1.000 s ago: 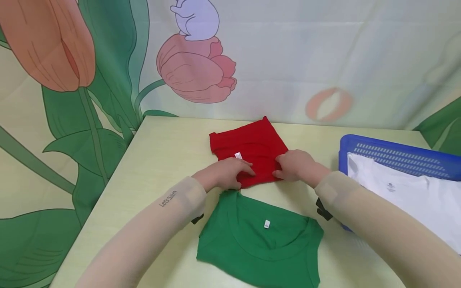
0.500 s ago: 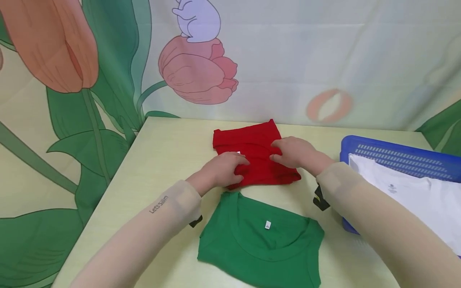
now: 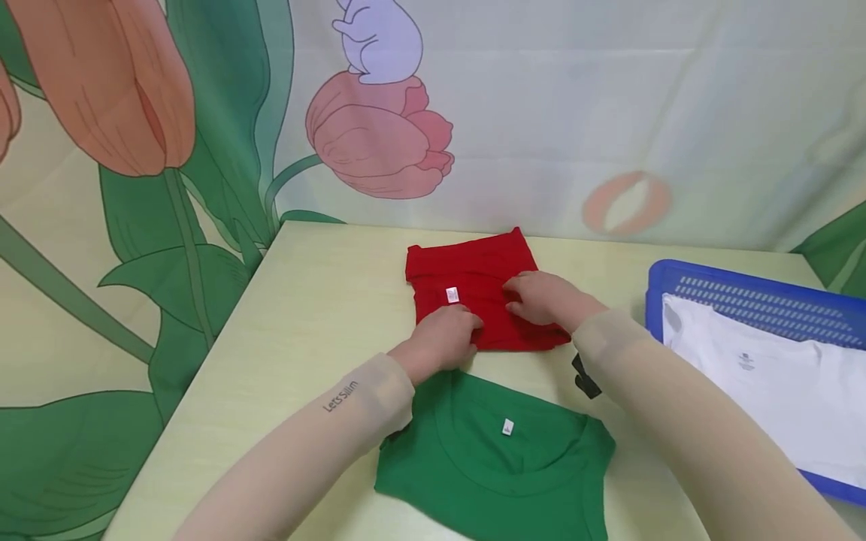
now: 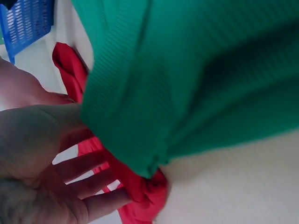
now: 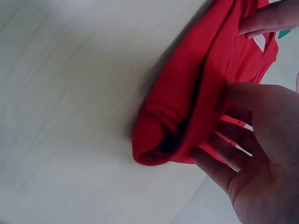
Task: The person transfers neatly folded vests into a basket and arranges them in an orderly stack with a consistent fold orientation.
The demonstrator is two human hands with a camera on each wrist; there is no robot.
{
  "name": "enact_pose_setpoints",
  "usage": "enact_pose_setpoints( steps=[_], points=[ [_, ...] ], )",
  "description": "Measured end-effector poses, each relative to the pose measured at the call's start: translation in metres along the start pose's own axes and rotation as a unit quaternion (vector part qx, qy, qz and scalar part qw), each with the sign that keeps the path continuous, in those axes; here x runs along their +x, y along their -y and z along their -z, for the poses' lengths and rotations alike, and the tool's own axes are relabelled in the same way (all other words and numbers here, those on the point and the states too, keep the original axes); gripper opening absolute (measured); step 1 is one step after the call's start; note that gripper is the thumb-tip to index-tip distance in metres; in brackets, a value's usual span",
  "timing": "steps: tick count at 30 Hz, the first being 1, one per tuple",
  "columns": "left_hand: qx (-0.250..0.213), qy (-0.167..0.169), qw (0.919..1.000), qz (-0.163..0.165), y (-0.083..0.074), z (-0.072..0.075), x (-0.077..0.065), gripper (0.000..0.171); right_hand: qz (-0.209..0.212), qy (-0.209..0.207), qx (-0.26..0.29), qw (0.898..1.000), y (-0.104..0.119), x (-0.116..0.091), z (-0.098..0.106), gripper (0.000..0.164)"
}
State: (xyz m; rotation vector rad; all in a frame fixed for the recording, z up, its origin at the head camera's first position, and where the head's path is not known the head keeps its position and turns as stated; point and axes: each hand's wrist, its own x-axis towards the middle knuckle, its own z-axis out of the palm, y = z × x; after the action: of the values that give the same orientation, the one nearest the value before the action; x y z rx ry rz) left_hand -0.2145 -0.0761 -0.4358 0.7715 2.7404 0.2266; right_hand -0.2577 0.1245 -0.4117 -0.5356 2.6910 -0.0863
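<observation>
A folded red garment point(image 3: 501, 300) with a white tag lies on the table near the far edge. My left hand point(image 3: 448, 334) rests on its near left part, the fingers fairly straight on the cloth in the left wrist view. At the garment's right side my right hand point(image 3: 544, 297) touches the fabric with loosely extended fingers point(image 5: 219, 170); the right wrist view shows the thumb on the cloth beside a rolled fold. Closer to me lies a green scoop-necked top point(image 3: 501, 473) with a small white tag, its upper left part hidden under my left forearm.
On the right, a blue perforated basket point(image 3: 764, 282) holds a white shirt point(image 3: 751, 391). A curtain printed with flowers point(image 3: 379, 143) hangs right behind the pale wooden table point(image 3: 325, 285).
My right hand has shifted up along the red garment's right side, whose near right corner now spreads outward. My left hand moved right and nearer to me, uncovering the tag.
</observation>
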Motion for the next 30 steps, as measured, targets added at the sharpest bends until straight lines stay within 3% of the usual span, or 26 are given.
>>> enact_pose_setpoints(
  steps=[3, 7, 18, 30],
  points=[
    [-0.003, 0.012, 0.9999, 0.001, -0.005, 0.012, -0.013, 0.067, 0.001, 0.007, -0.006, 1.0, 0.0, -0.003, -0.002, 0.064],
    [-0.008, 0.014, 0.9999, -0.005, 0.005, 0.015, -0.016, 0.065, 0.0, 0.013, -0.014, 1.0, 0.001, -0.006, -0.002, 0.063],
    [-0.021, 0.042, 0.9984, -0.032, 0.028, 0.021, -0.01, 0.056, -0.001, 0.005, -0.005, 1.0, 0.008, -0.02, -0.011, 0.064],
    [0.022, 0.026, 0.9986, -0.039, 0.045, 0.024, 0.001, 0.051, 0.0, -0.011, -0.002, 1.0, 0.023, -0.031, -0.012, 0.054]
  ],
)
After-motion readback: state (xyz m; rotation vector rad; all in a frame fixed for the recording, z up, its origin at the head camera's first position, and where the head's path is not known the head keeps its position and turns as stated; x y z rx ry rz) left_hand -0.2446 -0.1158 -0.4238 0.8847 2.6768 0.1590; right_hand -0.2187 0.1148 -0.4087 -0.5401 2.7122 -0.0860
